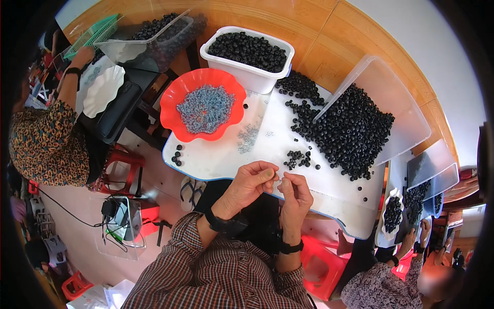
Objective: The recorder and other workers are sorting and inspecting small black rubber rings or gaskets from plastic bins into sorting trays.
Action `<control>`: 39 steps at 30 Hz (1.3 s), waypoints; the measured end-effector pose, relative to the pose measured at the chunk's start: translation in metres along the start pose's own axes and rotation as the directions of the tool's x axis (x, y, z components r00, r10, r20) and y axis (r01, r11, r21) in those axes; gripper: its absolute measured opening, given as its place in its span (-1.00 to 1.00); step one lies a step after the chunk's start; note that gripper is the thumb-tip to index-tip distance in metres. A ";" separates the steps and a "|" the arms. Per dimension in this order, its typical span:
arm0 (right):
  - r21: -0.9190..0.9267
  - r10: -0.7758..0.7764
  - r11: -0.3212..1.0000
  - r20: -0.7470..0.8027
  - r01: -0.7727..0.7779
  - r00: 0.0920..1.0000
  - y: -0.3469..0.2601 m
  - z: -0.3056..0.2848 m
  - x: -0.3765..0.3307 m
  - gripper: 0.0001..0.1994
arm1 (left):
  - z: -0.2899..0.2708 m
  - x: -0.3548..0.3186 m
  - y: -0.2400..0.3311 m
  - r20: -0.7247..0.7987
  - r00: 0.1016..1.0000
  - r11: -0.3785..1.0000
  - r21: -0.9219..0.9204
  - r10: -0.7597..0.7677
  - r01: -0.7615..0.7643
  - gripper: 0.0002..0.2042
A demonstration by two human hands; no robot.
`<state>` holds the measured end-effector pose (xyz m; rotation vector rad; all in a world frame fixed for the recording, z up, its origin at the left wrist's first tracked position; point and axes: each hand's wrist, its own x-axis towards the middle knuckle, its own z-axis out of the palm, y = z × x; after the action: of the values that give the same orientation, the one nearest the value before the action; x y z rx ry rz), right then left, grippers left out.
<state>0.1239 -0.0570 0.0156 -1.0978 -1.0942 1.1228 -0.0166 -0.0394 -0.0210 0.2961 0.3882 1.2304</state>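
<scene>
My left hand (252,181) and my right hand (296,194) meet over the near edge of the white table (216,162). Thumb and forefinger are pinched together on each hand, and the fingertips almost touch. Whatever lies between them is tiny, perhaps pale or clear, and too small to name. Just beyond my hands is a small cluster of little black pieces (297,159). Small clear, greyish pieces (206,108) fill a red wavy-rimmed bowl (170,105) at the left. More clear pieces (248,138) lie loose beside that bowl.
A large heap of round black caps (352,131) spills from a tipped clear bin (406,118) at the right. Behind the bowl stands a white tub (252,77) of black caps. Co-workers sit at the left (49,144) and lower right (383,283). A red stool (321,265) is beside me.
</scene>
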 end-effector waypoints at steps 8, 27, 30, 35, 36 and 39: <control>0.039 -0.068 0.997 0.048 0.066 0.997 0.005 -0.006 -0.001 -0.90 | 0.016 -0.006 0.000 0.004 0.995 0.927 0.365 0.095 -0.090 -0.80; -0.036 0.047 0.998 -0.083 -0.050 0.995 0.017 -0.019 -0.002 -0.93 | 0.034 0.003 0.019 -0.093 0.996 0.865 0.499 -0.007 0.053 -0.79; -0.030 0.056 0.998 -0.101 -0.059 0.993 0.022 -0.023 0.000 -0.91 | 0.031 0.034 0.038 -0.207 0.977 0.911 0.410 0.044 0.045 -0.84; -0.071 0.044 0.996 -0.093 -0.050 0.995 0.024 -0.023 0.001 -0.92 | 0.065 0.108 0.112 0.021 0.920 0.860 0.348 0.391 -0.373 -0.77; -0.089 0.035 0.995 -0.089 -0.043 0.995 0.025 -0.024 0.000 -0.94 | 0.072 0.123 0.120 0.035 0.883 0.832 0.318 0.468 -0.454 -0.70; -0.118 0.031 0.992 -0.091 -0.042 0.995 0.025 -0.024 0.000 -0.94 | 0.075 0.143 0.129 -0.182 0.832 0.816 0.387 0.524 -0.429 -0.75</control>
<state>0.1449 -0.0563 -0.0119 -1.2549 -1.0861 1.0374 -0.0530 0.1354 0.0832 0.5360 0.8102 1.7202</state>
